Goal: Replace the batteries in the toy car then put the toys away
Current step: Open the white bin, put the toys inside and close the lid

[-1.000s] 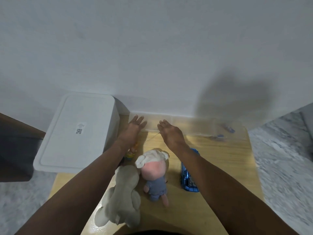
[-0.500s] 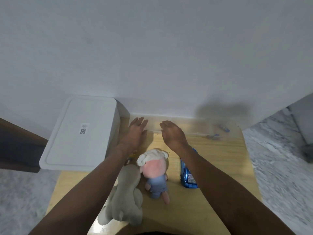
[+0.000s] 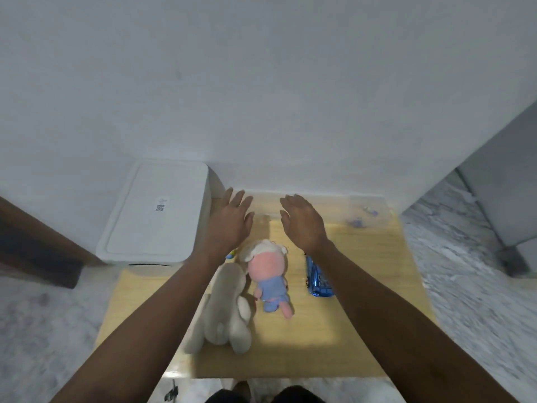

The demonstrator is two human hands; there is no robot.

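Observation:
Both my arms reach forward over a small wooden table. My left hand and my right hand hover with straight fingers, palms down, near a clear plastic box along the wall. Neither hand holds anything. A blue toy car lies partly under my right forearm. A pink-faced doll in blue clothes lies between my arms. A cream plush rabbit lies beside my left forearm. A small yellow and blue item peeks out under my left wrist.
A closed white lidded bin stands left of the table against the wall. Small purple bits lie in the clear box at the far right. A dark wooden edge is at the far left. Marbled floor surrounds the table.
The view has tilted, and both hands have lifted slightly back from the clear box toward me. The toys have not moved.

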